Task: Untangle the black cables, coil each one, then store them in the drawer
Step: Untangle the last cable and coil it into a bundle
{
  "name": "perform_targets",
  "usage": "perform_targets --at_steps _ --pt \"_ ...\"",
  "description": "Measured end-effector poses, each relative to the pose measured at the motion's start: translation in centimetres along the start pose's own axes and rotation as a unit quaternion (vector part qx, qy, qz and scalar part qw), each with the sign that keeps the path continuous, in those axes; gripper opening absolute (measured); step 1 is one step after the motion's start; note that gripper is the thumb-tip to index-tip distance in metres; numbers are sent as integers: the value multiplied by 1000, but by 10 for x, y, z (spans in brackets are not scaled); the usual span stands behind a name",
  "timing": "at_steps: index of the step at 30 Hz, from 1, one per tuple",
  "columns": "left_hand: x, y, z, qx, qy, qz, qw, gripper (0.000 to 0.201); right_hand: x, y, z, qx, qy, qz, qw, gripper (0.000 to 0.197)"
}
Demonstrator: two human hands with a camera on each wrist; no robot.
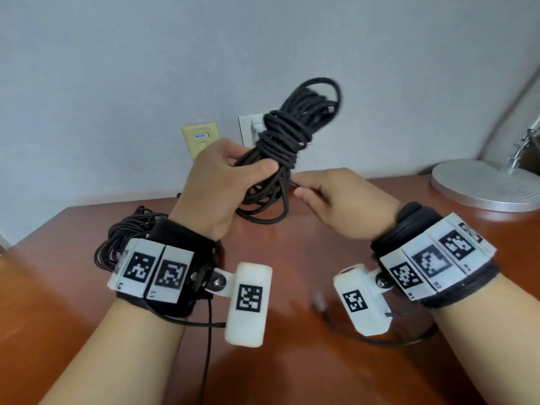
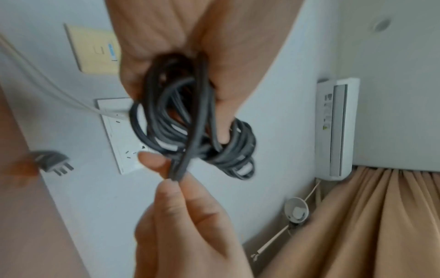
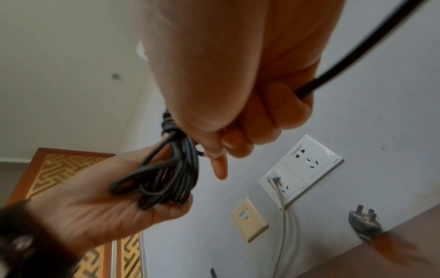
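My left hand [image 1: 248,173] grips a thick black cable coil [image 1: 287,133], wrapped round its middle, and holds it up above the brown table [image 1: 292,361]. My right hand [image 1: 302,190] pinches the coil's loose strand [image 2: 181,165] just below the wrap. In the right wrist view the strand [image 3: 357,56] runs out past my curled right fingers [image 3: 266,120], and the coil [image 3: 164,180] lies in my left palm. The strand's plug [image 3: 364,223] rests on the table. A second coil of thinner black cable [image 1: 122,238] lies on the table behind my left wrist.
A round silver lamp base [image 1: 482,185] stands at the table's back right. On the wall behind are a beige socket plate [image 1: 201,138] and a white outlet [image 1: 248,127] with a white cord plugged in. The table's edge runs along the left.
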State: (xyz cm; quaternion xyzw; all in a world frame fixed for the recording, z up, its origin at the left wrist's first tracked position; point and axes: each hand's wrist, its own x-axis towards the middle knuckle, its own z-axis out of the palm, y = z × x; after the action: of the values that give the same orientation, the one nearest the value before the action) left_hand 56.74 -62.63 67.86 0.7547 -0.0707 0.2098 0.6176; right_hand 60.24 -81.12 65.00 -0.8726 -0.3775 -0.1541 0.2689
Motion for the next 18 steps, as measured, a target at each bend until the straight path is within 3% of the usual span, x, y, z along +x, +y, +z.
perform_targets --at_steps 3,10,14,18 --pt "4 -8 -2 118 90 -14 989 30 1 -4 7 -72 -21 10 997 24" --pt "1 -13 4 376 131 56 915 33 -3 -17 2 -216 -17 27 976 19" --pt "-2 -15 2 496 71 72 863 32 0 -22 4 -217 25 -14 976 21" --pt "-1 -10 -5 518 -72 86 848 32 3 -14 1 -188 63 -61 978 21"
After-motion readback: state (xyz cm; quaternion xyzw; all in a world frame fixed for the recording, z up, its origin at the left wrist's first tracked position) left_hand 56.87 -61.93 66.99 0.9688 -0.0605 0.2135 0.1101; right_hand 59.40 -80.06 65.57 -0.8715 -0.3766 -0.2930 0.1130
